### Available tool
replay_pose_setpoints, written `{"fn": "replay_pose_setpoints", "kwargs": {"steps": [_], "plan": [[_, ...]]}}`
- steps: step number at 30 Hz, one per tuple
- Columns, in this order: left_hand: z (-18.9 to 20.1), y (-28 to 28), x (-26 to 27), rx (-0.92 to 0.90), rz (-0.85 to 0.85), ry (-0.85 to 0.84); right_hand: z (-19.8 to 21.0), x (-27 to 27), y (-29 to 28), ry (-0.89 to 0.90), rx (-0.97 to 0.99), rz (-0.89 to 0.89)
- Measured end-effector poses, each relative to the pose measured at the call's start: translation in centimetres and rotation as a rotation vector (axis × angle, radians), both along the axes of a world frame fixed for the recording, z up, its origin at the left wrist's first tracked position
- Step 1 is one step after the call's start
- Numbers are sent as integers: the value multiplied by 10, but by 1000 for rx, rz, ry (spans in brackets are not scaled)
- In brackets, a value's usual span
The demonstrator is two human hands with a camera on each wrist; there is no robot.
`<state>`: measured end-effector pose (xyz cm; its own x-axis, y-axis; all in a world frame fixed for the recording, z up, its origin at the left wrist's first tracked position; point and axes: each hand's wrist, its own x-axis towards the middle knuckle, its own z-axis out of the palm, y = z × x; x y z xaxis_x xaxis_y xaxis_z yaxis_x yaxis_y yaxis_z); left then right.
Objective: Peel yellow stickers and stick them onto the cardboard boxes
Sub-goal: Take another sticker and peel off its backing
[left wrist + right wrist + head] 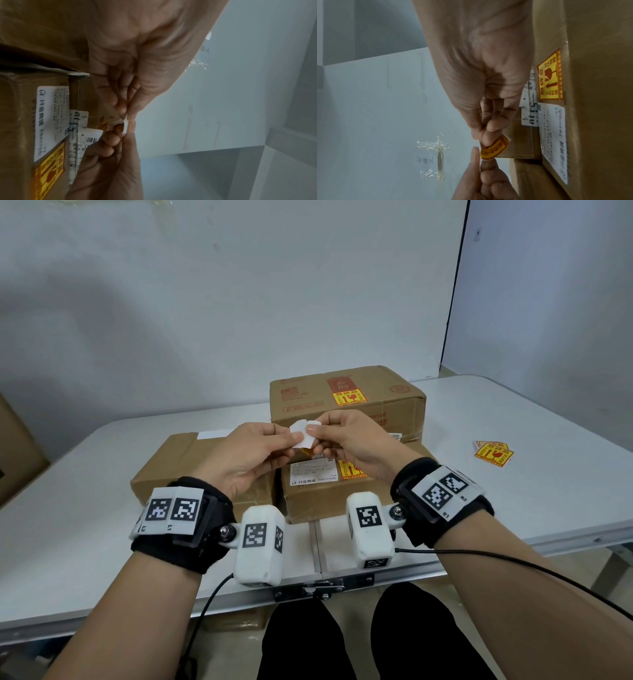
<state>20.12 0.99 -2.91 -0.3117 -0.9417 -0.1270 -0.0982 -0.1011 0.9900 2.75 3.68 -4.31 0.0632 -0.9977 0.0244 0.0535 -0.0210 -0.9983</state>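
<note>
Both hands meet above the boxes and pinch one yellow sticker (pixel 304 436) with its white backing facing me. My left hand (pixel 260 446) pinches its left edge, my right hand (pixel 339 436) pinches the right part. In the right wrist view the curled yellow sticker (pixel 494 148) sits under my right thumb and fingers. The left wrist view shows only a thin white edge of the sticker (pixel 126 126) between the fingertips. Three cardboard boxes lie below: a left box (pixel 171 463), a near box (pixel 329 491) bearing a yellow sticker (pixel 351 469), and a far box (pixel 346 395) also bearing one (pixel 348 397).
A small pile of loose yellow stickers (pixel 493 453) lies on the white folding table (pixel 513 508) to the right. Another cardboard box (pixel 17 453) stands at the far left edge. A white wall runs behind the table.
</note>
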Motion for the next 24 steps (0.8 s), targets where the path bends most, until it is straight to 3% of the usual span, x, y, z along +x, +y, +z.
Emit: {"fn": "replay_pose_setpoints", "kwargs": {"steps": [24], "plan": [[8, -8, 21, 12, 8, -71, -4, -14, -1, 50, 55, 45]]}}
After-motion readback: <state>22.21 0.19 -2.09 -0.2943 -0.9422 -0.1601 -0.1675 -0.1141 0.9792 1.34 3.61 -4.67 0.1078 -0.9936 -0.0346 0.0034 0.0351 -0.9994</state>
